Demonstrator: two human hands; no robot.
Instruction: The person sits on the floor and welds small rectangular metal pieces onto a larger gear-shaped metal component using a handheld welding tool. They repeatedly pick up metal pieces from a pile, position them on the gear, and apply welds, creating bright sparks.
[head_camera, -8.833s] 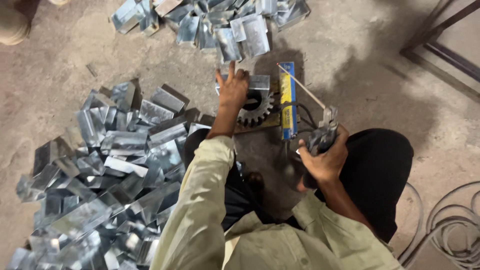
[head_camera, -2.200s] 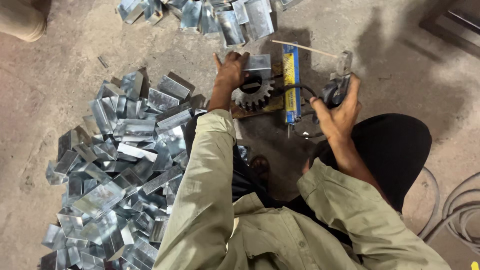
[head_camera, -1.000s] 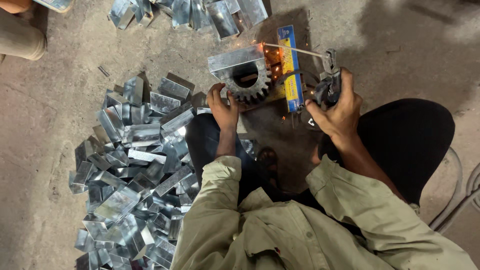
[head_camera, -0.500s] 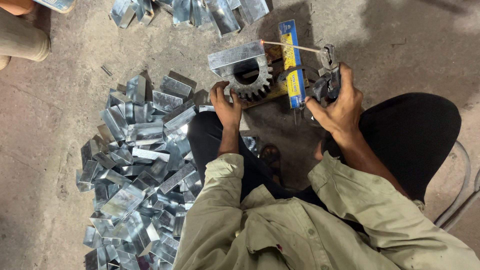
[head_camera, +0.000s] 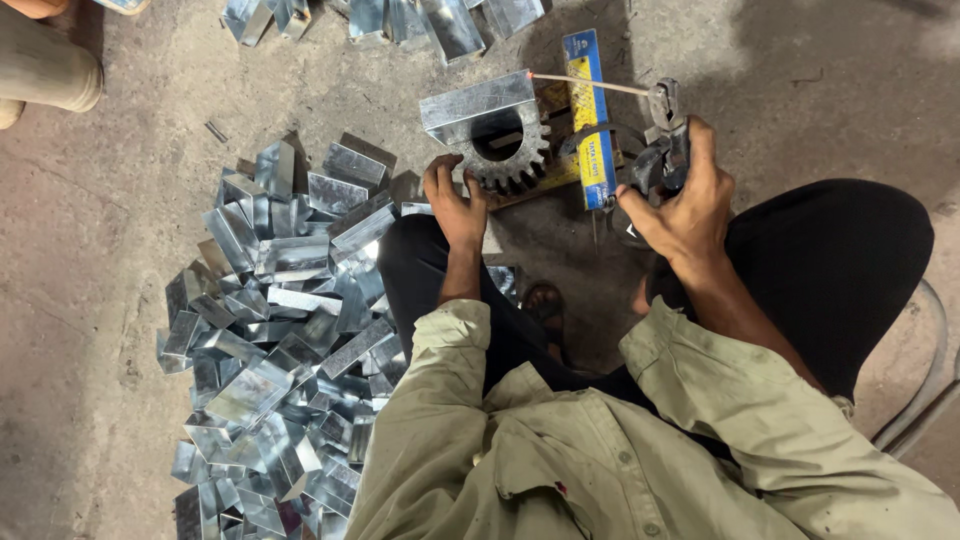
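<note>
While the left hand (head_camera: 455, 205) presses spread fingers against the gear (head_camera: 508, 160) to steady the bent metal piece (head_camera: 478, 105) resting on it, the right hand (head_camera: 680, 200) grips the electrode holder (head_camera: 662, 150) tight, its rod (head_camera: 590, 84) reaching the piece's corner on the floor (head_camera: 120, 200).

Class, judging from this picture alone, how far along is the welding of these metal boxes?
Done, apparently: a few boxes lie beyond the gear. In hand: left hand steadies the gear bearing one box; right hand holds the electrode holder. Left: the large pile.
</note>
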